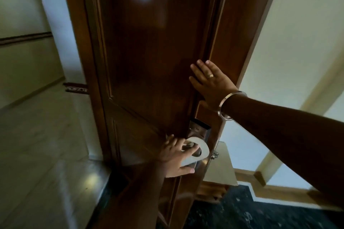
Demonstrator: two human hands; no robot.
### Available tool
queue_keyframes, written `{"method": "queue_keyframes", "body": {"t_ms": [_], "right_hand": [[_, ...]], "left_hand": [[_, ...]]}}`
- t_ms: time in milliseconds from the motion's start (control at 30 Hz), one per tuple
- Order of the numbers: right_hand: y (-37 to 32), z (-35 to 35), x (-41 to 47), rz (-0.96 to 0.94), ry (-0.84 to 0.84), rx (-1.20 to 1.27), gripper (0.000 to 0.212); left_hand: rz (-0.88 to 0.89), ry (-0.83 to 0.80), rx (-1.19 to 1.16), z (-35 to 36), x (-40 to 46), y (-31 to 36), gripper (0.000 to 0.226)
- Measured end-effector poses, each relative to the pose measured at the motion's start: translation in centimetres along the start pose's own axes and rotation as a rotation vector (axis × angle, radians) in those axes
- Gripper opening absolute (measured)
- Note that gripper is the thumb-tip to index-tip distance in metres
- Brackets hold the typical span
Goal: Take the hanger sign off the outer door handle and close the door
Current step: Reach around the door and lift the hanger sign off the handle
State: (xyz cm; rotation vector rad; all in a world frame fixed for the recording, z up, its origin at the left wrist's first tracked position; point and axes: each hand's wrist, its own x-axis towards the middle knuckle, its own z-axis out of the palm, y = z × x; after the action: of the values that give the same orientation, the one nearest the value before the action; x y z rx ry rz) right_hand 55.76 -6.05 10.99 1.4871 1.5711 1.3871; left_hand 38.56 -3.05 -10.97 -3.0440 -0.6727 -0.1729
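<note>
A dark brown wooden door (pixel 149 52) stands partly open, its edge toward me. A white hanger sign (pixel 202 149) loops around the metal outer door handle (pixel 188 145), below a black-and-silver lock plate (pixel 199 129). My left hand (pixel 176 156) grips the lower part of the sign, fingers on it near the handle and thumb underneath. My right hand (pixel 208 82) lies flat, fingers spread, against the door near its edge, above the lock. A ring and a metal bangle (pixel 228 105) are on that arm.
The door frame (pixel 242 33) rises at the right beside a pale wall (pixel 297 42). A light corridor floor (pixel 46 145) stretches left, with a patterned mat (pixel 75 87) far off. Dark speckled flooring (pixel 260 210) and wooden skirting lie at the lower right.
</note>
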Motion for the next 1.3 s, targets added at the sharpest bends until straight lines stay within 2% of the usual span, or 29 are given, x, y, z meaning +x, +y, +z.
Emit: {"method": "queue_keyframes", "body": {"t_ms": [267,433,500,633,700,900,1067,1200,1300], "right_hand": [[0.3,2.8,0.4,0.005,0.041,0.052,0.086],[1.2,3.7,0.4,-0.033,0.074,0.041,0.08],[1.5,4.0,0.3,-0.042,0.079,0.042,0.079],[1.7,4.6,0.2,-0.038,0.097,0.046,0.078],[1.7,5.0,0.2,-0.049,0.101,0.042,0.078],[1.8,5.7,0.4,-0.048,0.109,0.021,0.078],[1.9,5.8,0.5,-0.041,0.116,0.018,0.078],[1.7,5.8,0.4,-0.037,0.116,0.007,0.079],[1.7,5.8,0.5,-0.036,0.112,0.012,0.079]], "left_hand": [[-0.031,0.024,-0.044,0.0,2.6,0.2,0.075],[-0.145,0.226,-0.194,-0.4,4.4,-0.9,0.063],[-0.215,0.257,-0.264,-0.7,5.4,-1.5,0.06],[-0.195,0.189,-0.434,-0.8,7.2,-2.5,0.041],[-0.146,0.192,-0.4,-0.8,7.8,-2.9,0.029],[-0.106,0.168,-0.418,-0.9,9.0,-2.9,0.014],[-0.098,0.136,-0.419,-1.7,9.4,-2.6,0.007],[-0.056,0.104,-0.43,-2.4,9.6,-2.3,0.015],[-0.071,0.095,-0.524,-2.9,9.4,-2.9,0.017]]}}
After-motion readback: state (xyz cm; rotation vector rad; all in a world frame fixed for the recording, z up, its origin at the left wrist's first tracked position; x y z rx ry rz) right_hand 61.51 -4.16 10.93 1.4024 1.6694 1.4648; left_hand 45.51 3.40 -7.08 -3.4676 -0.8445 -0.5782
